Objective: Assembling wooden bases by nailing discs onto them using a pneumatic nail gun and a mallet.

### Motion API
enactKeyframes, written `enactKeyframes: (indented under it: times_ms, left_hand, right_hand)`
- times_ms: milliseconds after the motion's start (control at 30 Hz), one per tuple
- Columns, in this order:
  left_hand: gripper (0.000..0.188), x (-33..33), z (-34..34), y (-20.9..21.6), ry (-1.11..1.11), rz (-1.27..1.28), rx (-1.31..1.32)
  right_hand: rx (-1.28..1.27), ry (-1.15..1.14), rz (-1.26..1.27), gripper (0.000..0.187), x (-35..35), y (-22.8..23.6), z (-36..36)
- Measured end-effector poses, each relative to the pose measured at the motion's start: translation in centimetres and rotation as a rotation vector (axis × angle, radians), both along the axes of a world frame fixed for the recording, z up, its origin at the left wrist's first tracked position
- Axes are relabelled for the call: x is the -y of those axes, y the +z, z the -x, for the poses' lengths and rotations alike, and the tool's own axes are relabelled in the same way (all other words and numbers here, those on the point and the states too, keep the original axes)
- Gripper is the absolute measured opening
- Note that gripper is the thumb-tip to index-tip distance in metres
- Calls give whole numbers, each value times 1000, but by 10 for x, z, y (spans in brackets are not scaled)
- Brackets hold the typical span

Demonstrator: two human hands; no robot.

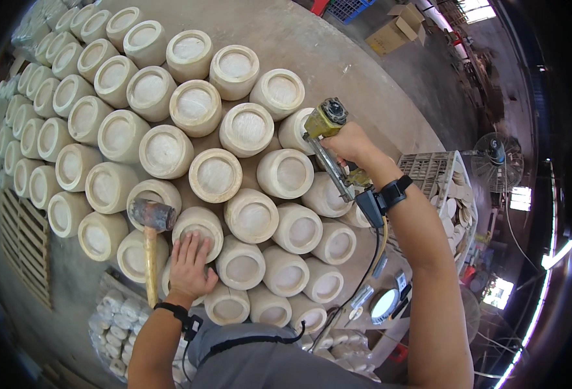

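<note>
My left hand point(192, 267) lies with its fingers stretched out on the rim of a pale, rounded wooden pot point(198, 223), whose top has a recessed disc. Up and to the right, my right hand point(352, 144) is wrapped round the handle of a yellow-green air nail gun point(325, 120), held over the pots at the right side. Its long metal magazine slants down below the hand, and the nose is hard to make out. Left of my left hand a mallet point(151, 216) with a dark head and wooden handle rests across the pots. Both wrists wear black straps.
Rows of similar pots point(214, 175) stand close together across the tabletop point(338, 71). At the right are a crate point(457, 175) of loose discs, a hose point(378, 249), a round lit lamp point(384, 305) and a fan point(496, 155). Plastic-wrapped goods point(114, 321) and a pallet point(23, 243) sit lower left.
</note>
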State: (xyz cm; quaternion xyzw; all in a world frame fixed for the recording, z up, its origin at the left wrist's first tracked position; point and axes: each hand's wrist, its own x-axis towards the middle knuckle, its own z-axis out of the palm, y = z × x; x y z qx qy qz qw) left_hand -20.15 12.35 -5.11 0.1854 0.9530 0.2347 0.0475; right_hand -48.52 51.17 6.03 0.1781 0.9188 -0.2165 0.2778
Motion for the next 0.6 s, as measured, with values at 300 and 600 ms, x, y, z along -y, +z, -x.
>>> enactKeyframes:
  times_ms: [300,600]
  left_hand:
    - [78,-4,2,-4,-18,18,-1]
    - [75,2,0,-1,-28,68,-8]
  right_hand:
    - [-252,-232,256,29,-27,8,-50]
    - [-156,-382,165,32,-82,51,-195]
